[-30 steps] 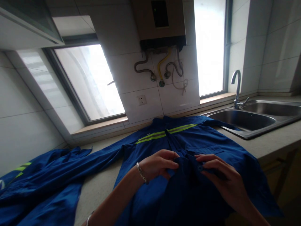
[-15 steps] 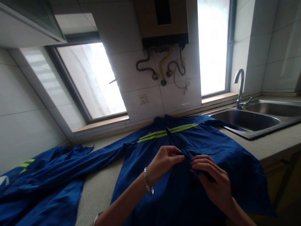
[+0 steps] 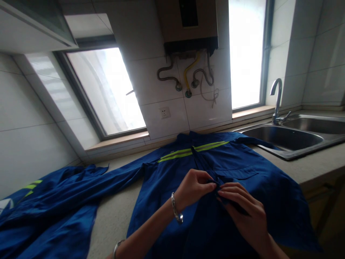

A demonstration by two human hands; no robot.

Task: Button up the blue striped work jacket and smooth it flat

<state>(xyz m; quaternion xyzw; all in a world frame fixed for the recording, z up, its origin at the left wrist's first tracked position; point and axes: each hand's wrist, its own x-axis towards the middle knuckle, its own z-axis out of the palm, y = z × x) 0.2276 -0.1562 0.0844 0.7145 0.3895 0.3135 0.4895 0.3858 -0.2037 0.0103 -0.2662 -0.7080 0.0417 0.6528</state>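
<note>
A blue work jacket (image 3: 167, 180) with yellow-green and grey reflective stripes lies spread over the counter, collar toward the wall. My left hand (image 3: 195, 189), with a silver bracelet on its wrist, pinches the jacket's front edge between thumb and fingers. Close beside it, my right hand (image 3: 244, 207) is closed on the other side of the front opening, its fingertips almost touching the left thumb. Whatever small part lies between the fingertips is hidden by the dark cloth and fingers.
A second blue garment (image 3: 54, 208) with reflective stripes lies at the left of the counter (image 3: 107, 219). One jacket sleeve reaches over the edge of the steel sink (image 3: 299, 138) beside the faucet (image 3: 276, 100). A water heater (image 3: 188, 25) with pipes hangs on the wall.
My left hand has shifted slightly right, bringing its fingertips closer to my right hand at the jacket front. Both hands still grip the cloth.
</note>
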